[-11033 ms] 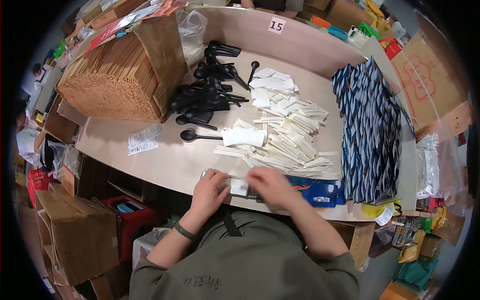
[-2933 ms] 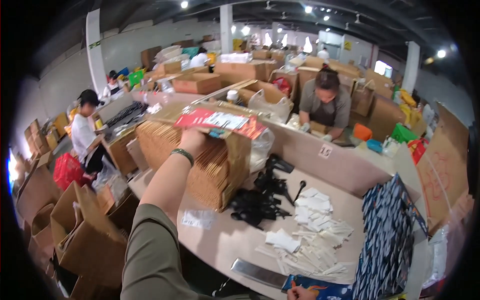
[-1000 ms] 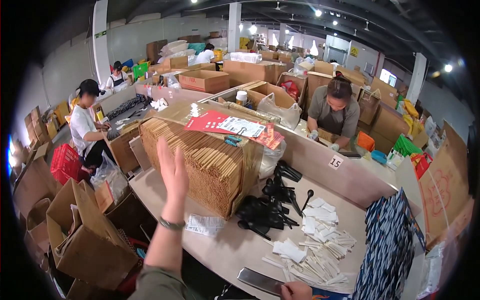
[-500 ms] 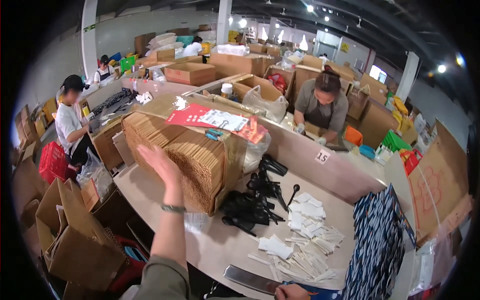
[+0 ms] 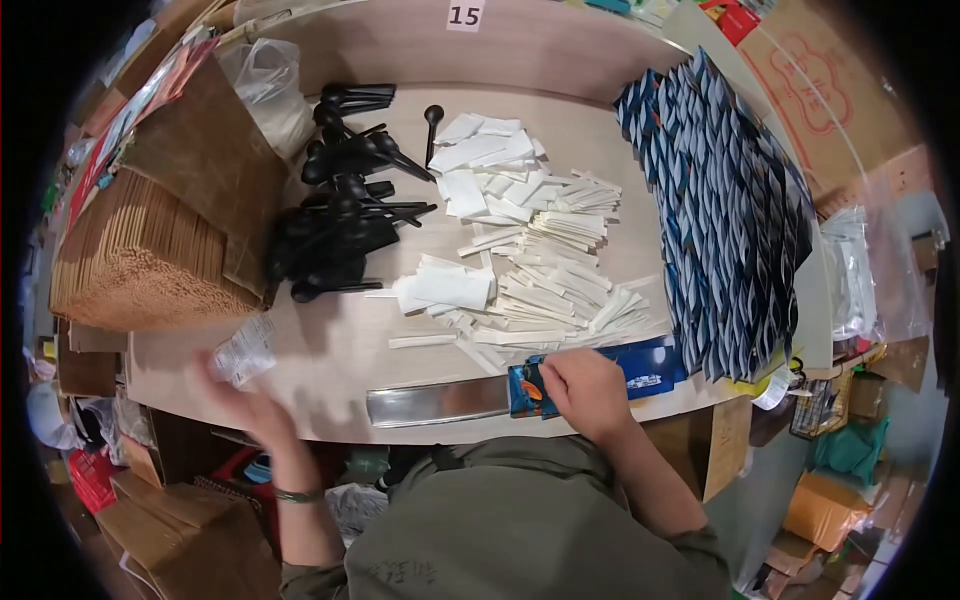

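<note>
My right hand (image 5: 592, 393) is closed at the table's front edge, gripping a blue printed packet (image 5: 525, 392). From under that packet a flat silver metal strip (image 5: 440, 402) reaches to the left. My left hand (image 5: 245, 405), blurred by motion, hovers empty over the front left corner with its fingers apart. Near it lies a clear, printed plastic piece (image 5: 247, 350). Black plastic spoons (image 5: 345, 220) are heaped beyond, and one single spoon (image 5: 433, 130) lies apart. White folded paper pieces (image 5: 490, 150) and thin white paper-wrapped sticks (image 5: 555, 290) spread across the middle.
A carton packed with brown folded cardboard (image 5: 150, 250) stands at the left. Rows of blue packets (image 5: 725, 220) fill the right side. A low partition (image 5: 560, 50) closes the back. An opened cardboard box (image 5: 190, 530) sits below the table at the left.
The view has tilted down to the table. My left hand has come away from the stacked cardboard toward the front edge. My right hand, barely visible before, now shows with the blue packet.
</note>
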{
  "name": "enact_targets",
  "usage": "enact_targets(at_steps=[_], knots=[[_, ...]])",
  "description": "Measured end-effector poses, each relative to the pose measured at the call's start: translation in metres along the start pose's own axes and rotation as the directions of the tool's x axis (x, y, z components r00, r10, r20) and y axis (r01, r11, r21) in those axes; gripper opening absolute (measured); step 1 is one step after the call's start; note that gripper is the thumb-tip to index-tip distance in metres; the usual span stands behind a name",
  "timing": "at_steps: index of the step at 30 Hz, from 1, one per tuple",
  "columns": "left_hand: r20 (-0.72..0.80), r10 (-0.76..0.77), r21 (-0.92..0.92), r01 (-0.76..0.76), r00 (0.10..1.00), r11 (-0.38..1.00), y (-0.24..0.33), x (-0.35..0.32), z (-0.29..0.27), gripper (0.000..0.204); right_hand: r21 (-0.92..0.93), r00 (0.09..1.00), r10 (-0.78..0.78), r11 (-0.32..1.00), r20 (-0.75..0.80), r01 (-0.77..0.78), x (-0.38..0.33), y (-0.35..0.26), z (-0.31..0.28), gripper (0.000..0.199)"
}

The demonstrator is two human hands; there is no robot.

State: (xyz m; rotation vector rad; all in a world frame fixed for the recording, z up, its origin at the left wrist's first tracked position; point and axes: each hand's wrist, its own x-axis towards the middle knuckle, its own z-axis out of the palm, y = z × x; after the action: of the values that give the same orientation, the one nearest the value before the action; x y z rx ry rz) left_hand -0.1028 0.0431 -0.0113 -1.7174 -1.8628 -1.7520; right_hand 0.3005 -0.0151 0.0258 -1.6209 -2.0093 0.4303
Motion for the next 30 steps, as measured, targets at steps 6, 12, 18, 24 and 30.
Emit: enact_targets(at_steps=[6, 12, 18, 24, 30], knots=[[0.596, -0.002, 0.003, 0.000, 0.803, 1.000, 0.055, -0.053, 0.044, 0.042, -0.159, 0.993, -0.029, 0.987, -0.116, 0.011, 0.051, 0.040, 0.017, 0.009], [0.624, 0.071, 0.180, -0.232, 0.778, 0.956, 0.028, 0.000, 0.089, 0.028, -0.028, 0.978, 0.199, 0.980, 0.059, -0.198, 0.062, 0.070, 0.010, 0.016], [0.693, 0.047, 0.201, -0.257, 0.719, 0.945, 0.030, 0.003, 0.094, 0.019, -0.078, 0.988, 0.034, 0.996, -0.152, -0.047, 0.080, 0.059, 0.014, 0.011], [0.670, 0.079, 0.172, -0.258, 0.738, 0.951, 0.050, 0.009, 0.093, 0.016, -0.051, 0.965, -0.239, 0.968, 0.106, 0.245, 0.108, 0.029, 0.077, 0.014], [0.589, 0.066, 0.118, -0.167, 0.805, 0.979, 0.046, 0.008, 0.082, 0.013, -0.080, 0.972, -0.123, 0.987, 0.200, 0.141, 0.115, 0.014, 0.065, 0.013]])
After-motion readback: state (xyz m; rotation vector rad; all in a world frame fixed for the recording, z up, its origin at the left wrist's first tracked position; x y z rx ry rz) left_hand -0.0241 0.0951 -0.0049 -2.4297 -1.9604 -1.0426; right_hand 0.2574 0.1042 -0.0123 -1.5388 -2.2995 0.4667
